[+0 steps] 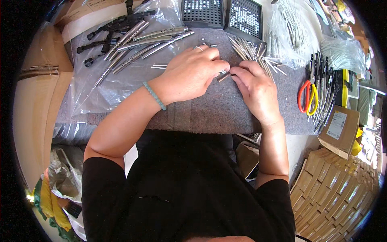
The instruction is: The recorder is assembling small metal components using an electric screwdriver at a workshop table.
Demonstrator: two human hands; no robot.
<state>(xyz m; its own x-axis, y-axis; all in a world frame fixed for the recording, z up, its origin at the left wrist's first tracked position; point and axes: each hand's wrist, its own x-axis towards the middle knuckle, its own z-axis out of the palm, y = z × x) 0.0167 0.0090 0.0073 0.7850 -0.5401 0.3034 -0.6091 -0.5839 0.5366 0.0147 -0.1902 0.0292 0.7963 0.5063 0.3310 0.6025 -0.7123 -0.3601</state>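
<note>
My left hand (193,72), with a bead bracelet on its wrist, reaches over the grey felt-like table cover, thumb and index finger pinched on a small shiny metal piece (222,72). Just right of it, my right hand (256,86) is closed, its thumb and forefinger on the end of a short thin metal rod (223,77). The fingertips of both hands nearly meet. Beyond my left fingers lie a few small metal bits (207,44), partly hidden. A loose heap of thin metal rods (248,49) lies just past my right hand.
Perforated metal tubes (141,44) and black plastic parts (109,38) lie on clear plastic at left. Two black hole trays (203,14) stand behind. Bagged rods (292,36), scissors (308,97) and dark slim tools (322,88) are at right. Cardboard boxes (340,127) flank the table.
</note>
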